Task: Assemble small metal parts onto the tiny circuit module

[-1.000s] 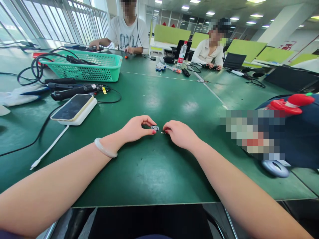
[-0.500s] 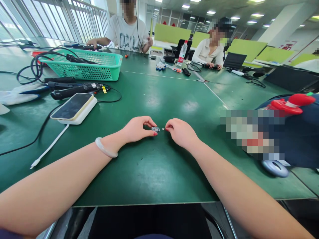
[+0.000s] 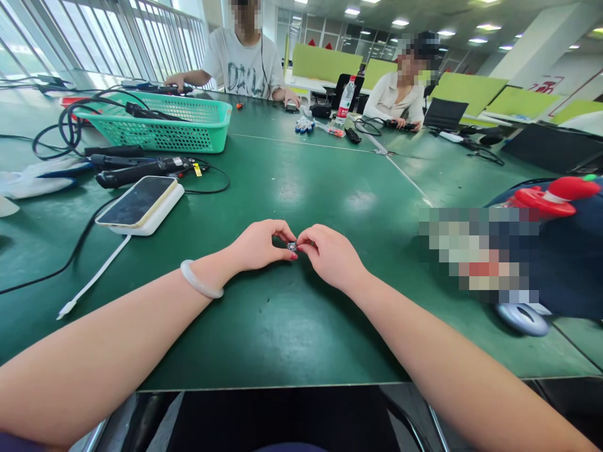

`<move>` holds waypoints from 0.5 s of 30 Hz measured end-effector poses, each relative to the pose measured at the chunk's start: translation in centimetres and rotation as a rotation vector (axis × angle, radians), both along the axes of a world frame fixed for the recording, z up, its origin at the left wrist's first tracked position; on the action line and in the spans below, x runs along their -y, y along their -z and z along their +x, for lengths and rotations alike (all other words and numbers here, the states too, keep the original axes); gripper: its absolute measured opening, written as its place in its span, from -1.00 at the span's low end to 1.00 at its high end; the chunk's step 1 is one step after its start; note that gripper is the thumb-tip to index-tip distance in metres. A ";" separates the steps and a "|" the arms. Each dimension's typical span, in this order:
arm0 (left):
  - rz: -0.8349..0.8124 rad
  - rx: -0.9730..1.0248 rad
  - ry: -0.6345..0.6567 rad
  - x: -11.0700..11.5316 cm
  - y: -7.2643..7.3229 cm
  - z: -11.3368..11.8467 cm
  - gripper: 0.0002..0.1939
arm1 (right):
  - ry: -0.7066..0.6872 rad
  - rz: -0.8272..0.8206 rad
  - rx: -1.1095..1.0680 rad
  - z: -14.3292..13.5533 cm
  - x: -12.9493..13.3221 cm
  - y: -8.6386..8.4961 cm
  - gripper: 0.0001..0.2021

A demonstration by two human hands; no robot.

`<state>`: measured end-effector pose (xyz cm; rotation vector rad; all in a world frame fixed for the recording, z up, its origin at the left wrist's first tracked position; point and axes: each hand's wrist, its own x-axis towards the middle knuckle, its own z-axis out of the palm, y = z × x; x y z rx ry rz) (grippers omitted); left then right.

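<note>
Bright ceiling lights (image 3: 400, 22) shone on a broad green table (image 3: 296, 326), where two people sat at the far side, one (image 3: 245, 69) to the left and the other (image 3: 396, 100) to the right. A basket (image 3: 164, 132) and a phone (image 3: 137, 201) lay to the left; at the right edge was a mouse (image 3: 522, 319).

Near the middle, the left hand (image 3: 257, 245) had its thumb and fingers clamped on a small board (image 3: 292, 247), gripping the upper and lower edges. The right hand (image 3: 332, 257) had its fingertips pinched together, touching the board's right end. They seemed to hold something tiny, but I couldn't tell what.

To my eye, that thin edge grip was the weak point: a push from the right a little off line could have twisted the board or squeezed it out of the left fingertips. The fingers also covered the spot where they met, so a crooked fit might have gone unnoticed, and forcing it could have bent something. Anything tiny dropped there might have skittered away across the smooth surface.
</note>
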<state>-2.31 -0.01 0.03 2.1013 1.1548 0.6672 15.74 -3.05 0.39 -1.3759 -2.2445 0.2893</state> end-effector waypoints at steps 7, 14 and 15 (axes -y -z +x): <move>-0.003 0.029 -0.005 0.0 0.0 0.0 -0.72 | 0.012 0.009 -0.061 0.5 -0.1 -0.3 -0.88; -0.046 0.169 -0.009 -0.1 0.2 -0.1 -0.75 | 0.040 -0.010 -0.008 1.0 -0.1 -0.1 -0.87; -0.075 0.198 0.003 -0.1 0.2 -0.1 -0.75 | 0.039 -0.002 0.009 0.9 -0.1 0.0 -0.88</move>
